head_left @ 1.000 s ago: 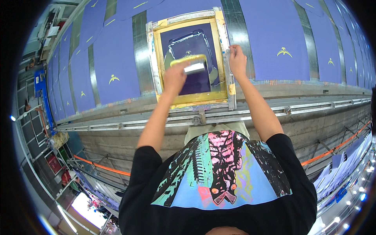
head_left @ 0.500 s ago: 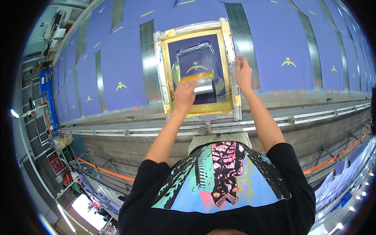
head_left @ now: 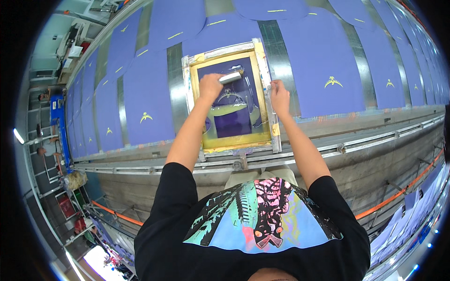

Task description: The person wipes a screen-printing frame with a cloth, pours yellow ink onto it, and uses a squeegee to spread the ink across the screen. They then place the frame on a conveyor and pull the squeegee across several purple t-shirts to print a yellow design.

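A screen printing frame (head_left: 262,70) with a yellow inner border lies on purple fabric in front of me. My left hand (head_left: 210,88) is closed round the squeegee (head_left: 230,77), which is tilted on the mesh in the upper part of the frame. Below the squeegee, the mesh shows a pale arched design (head_left: 229,95) and a glossy yellowish band of ink (head_left: 227,110). My right hand (head_left: 280,97) has its fingers closed on the frame's right side bar. My left fingers hide part of the squeegee's handle.
Purple fabric panels (head_left: 318,65) with yellow arched prints lie along the long table on both sides, metallic strips (head_left: 276,56) between them. A metal rail (head_left: 187,167) runs along the near edge. An orange bar (head_left: 119,213) lies lower left. People are at the far left.
My left hand has pushed the squeegee away from me, up the mesh, and it has turned and tilted. The view has shifted slightly; my right hand stays on the frame's side.
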### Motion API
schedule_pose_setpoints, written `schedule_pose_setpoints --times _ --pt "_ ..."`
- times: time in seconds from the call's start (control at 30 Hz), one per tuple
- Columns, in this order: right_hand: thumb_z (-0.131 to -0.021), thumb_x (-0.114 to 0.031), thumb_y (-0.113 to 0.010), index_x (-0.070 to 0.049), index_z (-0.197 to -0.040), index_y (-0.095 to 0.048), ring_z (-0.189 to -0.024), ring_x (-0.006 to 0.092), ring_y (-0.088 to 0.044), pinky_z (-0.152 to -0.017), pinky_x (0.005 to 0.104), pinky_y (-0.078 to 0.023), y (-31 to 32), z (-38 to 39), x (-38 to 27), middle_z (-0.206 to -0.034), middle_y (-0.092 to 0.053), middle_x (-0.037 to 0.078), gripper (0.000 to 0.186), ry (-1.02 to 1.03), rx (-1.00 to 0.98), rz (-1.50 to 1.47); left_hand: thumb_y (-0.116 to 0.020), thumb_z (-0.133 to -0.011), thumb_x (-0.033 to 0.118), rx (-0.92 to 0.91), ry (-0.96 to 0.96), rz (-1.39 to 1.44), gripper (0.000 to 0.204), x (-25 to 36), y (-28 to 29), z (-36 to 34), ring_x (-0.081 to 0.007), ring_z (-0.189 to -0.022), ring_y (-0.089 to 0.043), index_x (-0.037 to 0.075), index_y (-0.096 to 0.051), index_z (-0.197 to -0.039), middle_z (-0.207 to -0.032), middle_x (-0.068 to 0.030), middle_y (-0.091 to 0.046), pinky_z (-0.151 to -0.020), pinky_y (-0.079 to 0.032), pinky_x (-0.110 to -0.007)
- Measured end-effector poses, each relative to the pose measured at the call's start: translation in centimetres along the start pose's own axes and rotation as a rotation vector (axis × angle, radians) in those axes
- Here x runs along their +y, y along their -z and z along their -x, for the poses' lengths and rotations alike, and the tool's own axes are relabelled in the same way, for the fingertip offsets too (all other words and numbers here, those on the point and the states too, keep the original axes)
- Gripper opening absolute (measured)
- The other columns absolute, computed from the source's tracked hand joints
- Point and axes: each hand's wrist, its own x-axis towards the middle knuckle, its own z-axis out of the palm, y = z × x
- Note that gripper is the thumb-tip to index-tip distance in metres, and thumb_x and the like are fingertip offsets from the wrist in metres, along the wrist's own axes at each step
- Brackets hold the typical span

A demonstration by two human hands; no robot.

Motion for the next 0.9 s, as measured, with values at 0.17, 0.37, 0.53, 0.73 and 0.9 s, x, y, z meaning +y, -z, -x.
schedule_pose_setpoints --times 0.17,0.37,0.53,0.73,0.9 --pt "-0.103 -0.024 -0.059 -0.011 -0.111 -0.065 -0.077 0.0485 -0.066 -0.07 0.0562 -0.049 -0.1 -0.4 0.9 -0.077 -0.068 0.023 0.016 0.018 0.018 0.008 -0.069 -0.078 -0.002 0.061 -0.102 0.052 0.04 1.4 -3.1 11.1 -0.0329 -0.101 -0.07 0.019 -0.079 -0.11 -0.109 -0.0081 -0.076 -0.089 -0.057 -0.043" --pt "-0.103 -0.025 -0.06 -0.009 -0.11 -0.067 -0.07 0.0436 -0.064 -0.067 0.0513 -0.048 -1.0 -1.1 1.4 -0.076 -0.067 0.022 0.019 0.17 0.064 0.019 -0.07 -0.072 -0.005 0.154 -0.272 0.197 0.048 0.9 -3.3 19.3 -0.029 -0.114 -0.068 0.012 -0.075 -0.116 -0.122 -0.0063 -0.074 -0.099 -0.055 -0.04" --pt "-0.103 -0.022 -0.06 -0.007 -0.11 -0.068 -0.063 0.035 -0.06 -0.064 0.0466 -0.047 -3.7 1.6 -6.0 -0.071 -0.065 0.018 0.019 0.113 0.058 0.001 -0.069 -0.072 -0.004 0.211 -0.237 0.257 0.051 -2.8 -1.1 22.8 -0.029 -0.119 -0.066 0.011 -0.073 -0.121 -0.127 -0.0063 -0.072 -0.102 -0.054 -0.039" --pt "-0.104 -0.023 -0.059 -0.007 -0.111 -0.068 -0.06 0.0303 -0.059 -0.062 0.0451 -0.046 -19.0 9.4 -13.2 -0.068 -0.062 0.018 0.019 0.144 0.054 -0.098 -0.07 -0.072 -0.004 0.224 -0.127 0.274 0.048 -17.6 4.9 26.6 -0.0318 -0.11 -0.068 0.009 -0.073 -0.119 -0.116 -0.0093 -0.074 -0.093 -0.055 -0.042" --pt "-0.105 -0.024 -0.059 -0.007 -0.112 -0.067 -0.062 0.0257 -0.055 -0.063 0.0431 -0.046 -30.5 15.5 -18.8 -0.072 -0.063 0.018 0.021 0.035 -0.02 -0.129 -0.072 -0.071 -0.004 0.176 -0.112 0.249 0.051 -30.4 10.0 29.4 -0.0311 -0.11 -0.068 0.01 -0.074 -0.12 -0.115 -0.0106 -0.075 -0.092 -0.055 -0.041"
